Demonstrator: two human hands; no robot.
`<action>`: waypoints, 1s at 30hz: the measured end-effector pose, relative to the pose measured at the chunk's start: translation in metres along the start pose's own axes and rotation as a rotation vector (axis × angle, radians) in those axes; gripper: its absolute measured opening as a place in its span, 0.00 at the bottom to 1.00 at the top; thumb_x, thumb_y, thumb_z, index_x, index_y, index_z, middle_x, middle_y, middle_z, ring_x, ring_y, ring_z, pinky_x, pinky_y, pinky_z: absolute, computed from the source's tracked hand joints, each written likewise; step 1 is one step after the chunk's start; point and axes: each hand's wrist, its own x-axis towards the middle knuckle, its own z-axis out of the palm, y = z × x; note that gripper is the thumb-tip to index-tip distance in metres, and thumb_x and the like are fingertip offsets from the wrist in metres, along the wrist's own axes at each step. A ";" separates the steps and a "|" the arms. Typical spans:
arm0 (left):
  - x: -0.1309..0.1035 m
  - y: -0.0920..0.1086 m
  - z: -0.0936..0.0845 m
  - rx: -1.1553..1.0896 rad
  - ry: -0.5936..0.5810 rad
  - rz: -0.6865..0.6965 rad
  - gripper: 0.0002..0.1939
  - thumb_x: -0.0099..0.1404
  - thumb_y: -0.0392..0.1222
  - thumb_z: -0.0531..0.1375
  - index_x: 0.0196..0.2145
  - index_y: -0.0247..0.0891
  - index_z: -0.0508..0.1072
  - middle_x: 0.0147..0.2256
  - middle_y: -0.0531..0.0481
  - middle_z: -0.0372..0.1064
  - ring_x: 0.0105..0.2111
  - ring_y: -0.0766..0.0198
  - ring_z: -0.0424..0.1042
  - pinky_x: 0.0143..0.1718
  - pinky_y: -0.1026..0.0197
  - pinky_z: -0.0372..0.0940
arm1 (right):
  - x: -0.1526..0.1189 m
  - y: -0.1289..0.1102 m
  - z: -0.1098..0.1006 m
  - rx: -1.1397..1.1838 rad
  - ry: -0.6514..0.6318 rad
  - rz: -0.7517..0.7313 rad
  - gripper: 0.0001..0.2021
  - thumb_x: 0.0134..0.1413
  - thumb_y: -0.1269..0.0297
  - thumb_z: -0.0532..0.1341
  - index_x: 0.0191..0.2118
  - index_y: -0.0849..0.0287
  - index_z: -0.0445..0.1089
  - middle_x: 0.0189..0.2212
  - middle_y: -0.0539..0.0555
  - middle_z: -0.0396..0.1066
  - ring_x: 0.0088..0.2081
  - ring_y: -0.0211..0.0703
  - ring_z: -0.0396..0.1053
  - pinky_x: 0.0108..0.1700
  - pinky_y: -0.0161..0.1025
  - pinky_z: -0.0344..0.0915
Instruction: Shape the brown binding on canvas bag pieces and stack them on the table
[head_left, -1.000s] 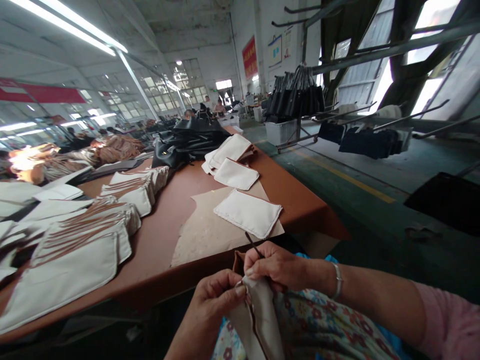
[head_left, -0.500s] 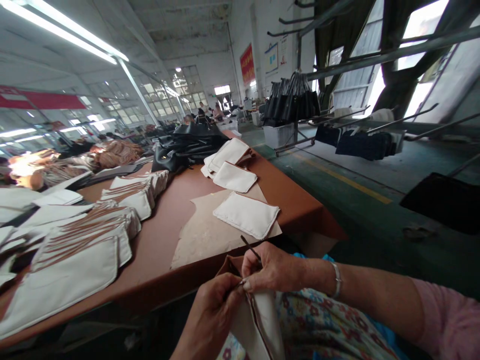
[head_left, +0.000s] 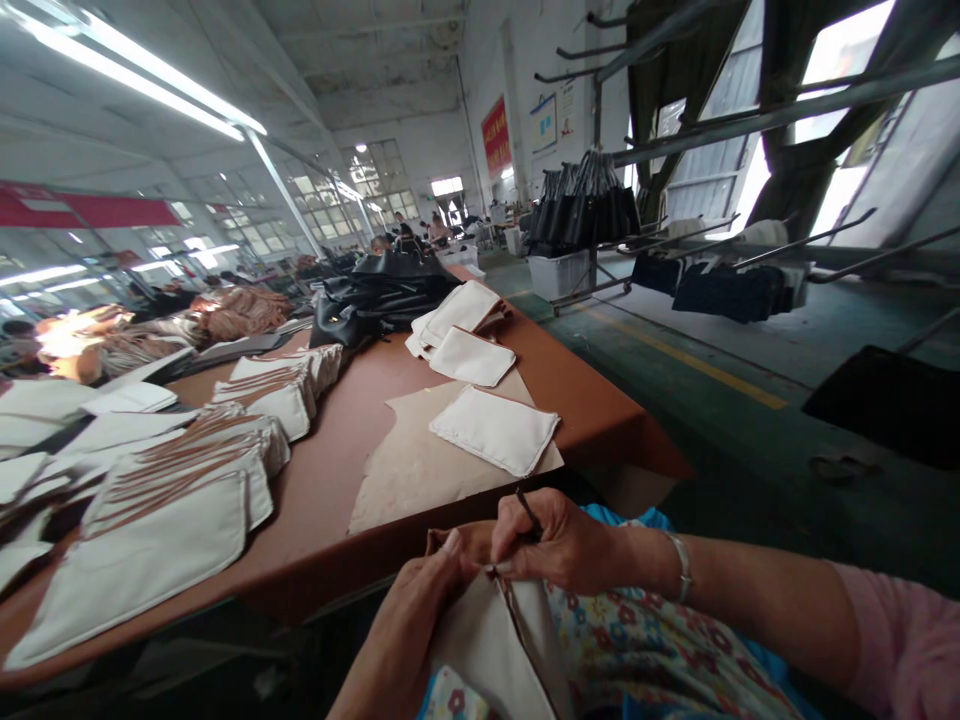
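In my lap is a white pouch (head_left: pixel 491 640) with a brown-edged opening running down its middle. My left hand (head_left: pixel 420 595) is closed on its upper left side, the thumb lying along the brown part (head_left: pixel 441 540) at the top. My right hand (head_left: pixel 562 545) pinches the end of the brown-edged opening, close to the left fingers. A thin dark tool (head_left: pixel 529 514) sticks up out of the right fist; its lower end is hidden by the fingers, so I cannot tell its kind.
On the brown table (head_left: pixel 360 400), a single white pouch (head_left: pixel 495 428) lies on a tan sheet (head_left: pixel 397 465). Several pouches (head_left: pixel 463 340) are piled behind it, with overlapping rows (head_left: pixel 172 560) at left. Black leather pieces (head_left: pixel 386 295) lie farther back. A rack (head_left: pixel 750 130) with black bags stands right.
My left hand has opened its pinch and shifted, thumb now flatter along the pouch top. The right hand has moved slightly right and down, and the dark tool stands more upright.
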 end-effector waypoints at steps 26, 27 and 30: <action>-0.012 0.022 0.010 0.761 -0.197 0.253 0.24 0.65 0.60 0.53 0.26 0.35 0.67 0.25 0.55 0.54 0.25 0.67 0.54 0.24 0.66 0.50 | 0.012 -0.011 -0.027 0.044 -0.406 0.469 0.17 0.52 0.55 0.65 0.32 0.69 0.72 0.22 0.47 0.62 0.24 0.29 0.55 0.25 0.27 0.53; -0.014 0.022 0.012 0.756 -0.180 0.279 0.23 0.65 0.59 0.54 0.25 0.35 0.67 0.25 0.55 0.54 0.25 0.67 0.54 0.24 0.66 0.50 | 0.010 -0.009 -0.024 0.031 -0.392 0.443 0.16 0.52 0.56 0.65 0.31 0.69 0.72 0.22 0.47 0.62 0.24 0.28 0.55 0.25 0.27 0.52; -0.014 0.014 0.012 0.689 -0.150 0.336 0.22 0.64 0.58 0.55 0.23 0.37 0.64 0.23 0.56 0.53 0.24 0.67 0.54 0.24 0.66 0.50 | 0.002 -0.002 -0.018 -0.004 -0.317 0.403 0.15 0.51 0.58 0.65 0.28 0.67 0.71 0.20 0.45 0.59 0.22 0.28 0.53 0.22 0.26 0.50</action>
